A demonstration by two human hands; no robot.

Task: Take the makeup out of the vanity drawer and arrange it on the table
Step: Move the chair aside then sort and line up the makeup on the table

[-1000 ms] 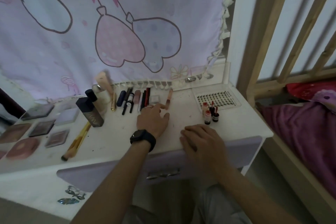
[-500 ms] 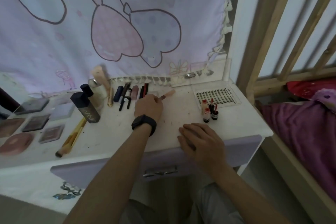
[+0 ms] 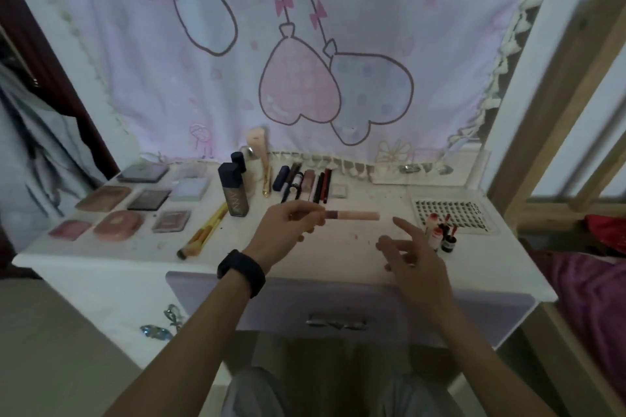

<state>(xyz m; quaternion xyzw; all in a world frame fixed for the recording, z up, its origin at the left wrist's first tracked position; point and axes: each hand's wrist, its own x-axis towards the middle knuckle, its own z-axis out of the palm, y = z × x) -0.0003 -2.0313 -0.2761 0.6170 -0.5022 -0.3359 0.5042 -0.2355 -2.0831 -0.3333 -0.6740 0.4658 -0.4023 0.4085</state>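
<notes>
Makeup item under handling: a slim peach cosmetic tube (image 3: 359, 215) with a dark capped end, held level to the right of the tall dark rectangular bottle (image 3: 233, 195), taken here as the reference point. The left hand (image 3: 288, 230), with a black wristband (image 3: 241, 272) on its wrist, has its fingers curled round the capped end. The peach end points away from the bottle.

The right hand (image 3: 415, 259) is further right of the bottle. Its fingers are apart and loosely extended, gripping nothing. The forefinger is near the tube's free end but apart from it. Both hands are over the white vanity table (image 3: 338, 257).

- Left of the bottle: flat pink, brown and grey compacts (image 3: 115, 210), laid in rows.
- Just in front of the bottle, to its left: yellow-handled brushes (image 3: 205, 232), lying slantwise.
- Just right of the bottle, at the rear: a row of slim pencils and sticks (image 3: 306, 183), side by side.
- Well right of the bottle: small red-topped bottles (image 3: 437, 235), upright, beside a clear lash tray (image 3: 454, 213).

Below the table edge, the lilac drawer front (image 3: 423, 311) appears closed.
</notes>
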